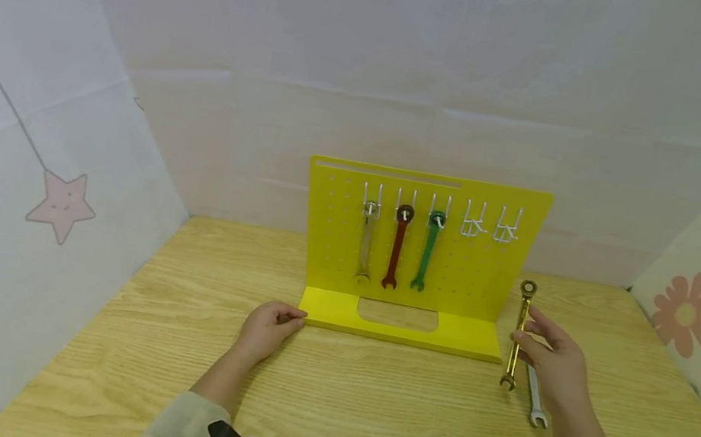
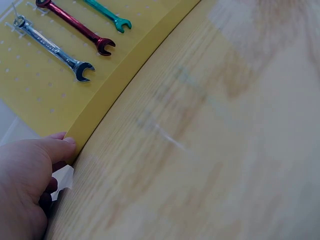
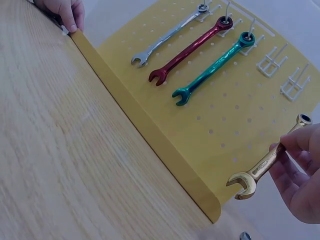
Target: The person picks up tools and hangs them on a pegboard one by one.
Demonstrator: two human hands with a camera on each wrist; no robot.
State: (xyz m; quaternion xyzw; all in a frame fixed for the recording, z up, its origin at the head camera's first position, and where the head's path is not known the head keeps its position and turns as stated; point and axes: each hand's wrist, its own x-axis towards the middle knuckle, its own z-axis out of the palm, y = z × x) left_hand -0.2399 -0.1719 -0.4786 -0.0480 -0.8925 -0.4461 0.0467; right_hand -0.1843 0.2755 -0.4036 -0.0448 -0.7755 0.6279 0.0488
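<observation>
My right hand (image 1: 558, 361) pinches a gold combination wrench (image 1: 519, 332) near its middle, ring end up and open jaw down, in front of the right end of a yellow pegboard stand (image 1: 332, 246). With thumb and fingers, my left hand (image 1: 267, 330) grips the front left corner of the stand's base. From the white hooks hang a silver wrench (image 3: 170, 39), a red wrench (image 3: 192, 49) and a green wrench (image 3: 215, 68), each by its ring end. Two hooks (image 3: 272, 61) to their right carry nothing. A second silver wrench (image 1: 533, 396) lies on the table beneath my right hand, its upper part hidden.
The stand rests on a light wooden table (image 1: 361, 406). Pale cloth (image 1: 417, 67) hangs behind it and on both sides, with a pink star (image 1: 63, 205) printed at left and a flower (image 1: 689, 314) at right.
</observation>
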